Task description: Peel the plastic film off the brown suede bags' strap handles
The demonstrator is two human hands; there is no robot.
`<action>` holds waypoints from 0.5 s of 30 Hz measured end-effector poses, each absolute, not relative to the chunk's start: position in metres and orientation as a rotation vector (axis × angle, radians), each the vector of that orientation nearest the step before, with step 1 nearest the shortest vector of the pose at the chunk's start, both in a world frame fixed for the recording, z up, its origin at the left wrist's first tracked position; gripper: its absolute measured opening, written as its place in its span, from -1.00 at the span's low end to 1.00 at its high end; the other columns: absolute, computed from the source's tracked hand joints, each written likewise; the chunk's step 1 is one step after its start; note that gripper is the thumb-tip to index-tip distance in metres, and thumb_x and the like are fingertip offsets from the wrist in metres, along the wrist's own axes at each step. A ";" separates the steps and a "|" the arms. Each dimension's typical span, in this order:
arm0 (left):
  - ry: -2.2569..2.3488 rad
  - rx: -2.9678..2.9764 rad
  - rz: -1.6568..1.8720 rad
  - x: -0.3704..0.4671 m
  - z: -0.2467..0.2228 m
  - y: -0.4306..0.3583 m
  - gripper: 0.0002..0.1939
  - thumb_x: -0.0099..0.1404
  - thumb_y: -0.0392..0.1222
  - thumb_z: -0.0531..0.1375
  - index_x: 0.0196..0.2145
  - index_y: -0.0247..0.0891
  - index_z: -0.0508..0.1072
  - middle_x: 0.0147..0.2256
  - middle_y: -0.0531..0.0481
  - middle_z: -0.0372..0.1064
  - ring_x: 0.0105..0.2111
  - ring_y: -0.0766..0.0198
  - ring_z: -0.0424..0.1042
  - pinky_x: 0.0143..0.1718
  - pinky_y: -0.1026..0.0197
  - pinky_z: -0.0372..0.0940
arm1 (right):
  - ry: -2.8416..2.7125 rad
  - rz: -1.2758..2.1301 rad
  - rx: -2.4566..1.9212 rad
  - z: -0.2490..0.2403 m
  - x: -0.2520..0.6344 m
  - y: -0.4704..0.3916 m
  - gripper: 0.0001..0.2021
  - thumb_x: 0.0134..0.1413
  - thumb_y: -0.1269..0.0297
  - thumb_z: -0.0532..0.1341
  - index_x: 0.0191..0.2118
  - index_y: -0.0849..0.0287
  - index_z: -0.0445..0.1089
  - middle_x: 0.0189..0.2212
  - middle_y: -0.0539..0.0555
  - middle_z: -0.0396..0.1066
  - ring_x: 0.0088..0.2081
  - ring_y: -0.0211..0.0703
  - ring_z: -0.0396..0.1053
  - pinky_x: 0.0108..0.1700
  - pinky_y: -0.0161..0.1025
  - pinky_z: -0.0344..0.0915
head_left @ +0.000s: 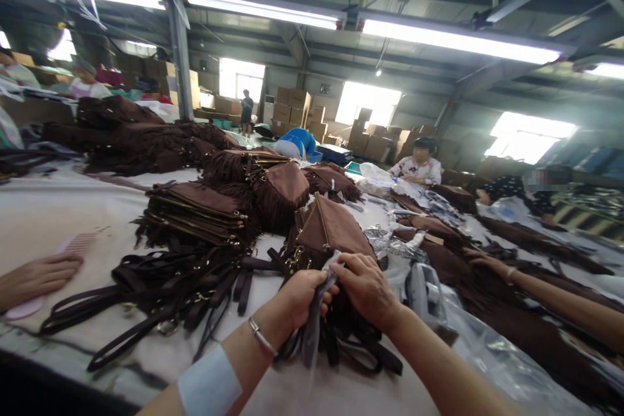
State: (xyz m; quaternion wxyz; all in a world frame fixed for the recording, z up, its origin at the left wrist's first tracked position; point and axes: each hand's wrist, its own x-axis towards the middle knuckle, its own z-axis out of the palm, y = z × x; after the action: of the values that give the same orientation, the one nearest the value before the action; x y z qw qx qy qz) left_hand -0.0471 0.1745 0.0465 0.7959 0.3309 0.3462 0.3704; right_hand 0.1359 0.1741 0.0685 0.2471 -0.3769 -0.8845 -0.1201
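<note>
My left hand, with a silver bracelet on its wrist, is closed round a grey filmy strip that hangs down below it. My right hand pinches the strip's upper end, close beside the left. Just beyond both hands lies a stack of brown fringed zip pouches with gold-coloured hardware. Dark wrist straps spread out beneath my hands. To the left sits another stack of zip pouches, with a heap of straps in front. The strip's exact material cannot be made out.
At the left edge another person's hand rests by a pink comb. On the right a co-worker's arm reaches over brown pieces. Clear plastic bags lie near my right forearm. More brown pouches are piled farther back.
</note>
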 end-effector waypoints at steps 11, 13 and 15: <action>1.220 1.664 1.177 -0.036 0.023 0.165 -0.66 0.36 0.00 0.04 -0.46 -0.24 0.39 -0.51 -0.03 0.34 -0.50 0.26 0.27 -0.45 0.22 0.06 | -2.823 -0.322 -1.096 0.101 0.110 0.205 -0.89 0.14 0.42 0.17 -0.30 0.16 0.45 -0.36 0.09 0.44 -0.30 -0.14 0.31 -0.21 -0.20 0.12; 1.259 1.736 1.156 -0.037 0.023 0.164 -0.68 0.37 -0.05 0.02 -0.41 -0.24 0.43 -0.46 -0.10 0.41 -0.49 0.22 0.32 -0.42 0.19 0.09 | -2.886 -0.267 -1.047 0.104 0.105 0.209 -0.87 0.09 0.46 0.17 -0.28 0.15 0.46 -0.38 0.08 0.44 -0.31 -0.14 0.32 -0.24 -0.20 0.11; 1.276 1.773 1.150 -0.038 0.020 0.164 -0.69 0.37 -0.08 0.00 -0.36 -0.25 0.47 -0.40 -0.17 0.46 -0.45 0.17 0.37 -0.41 0.18 0.12 | -2.938 -0.232 -0.962 0.104 0.103 0.212 -0.85 0.06 0.48 0.17 -0.35 0.12 0.47 -0.39 0.08 0.44 -0.32 -0.13 0.33 -0.26 -0.20 0.11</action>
State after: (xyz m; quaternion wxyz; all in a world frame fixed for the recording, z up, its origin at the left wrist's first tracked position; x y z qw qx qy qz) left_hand -0.0377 0.1639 0.0205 0.3301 0.6781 0.4877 0.4398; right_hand 0.1029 0.2120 0.1036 0.0206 -0.3102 -0.9475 -0.0748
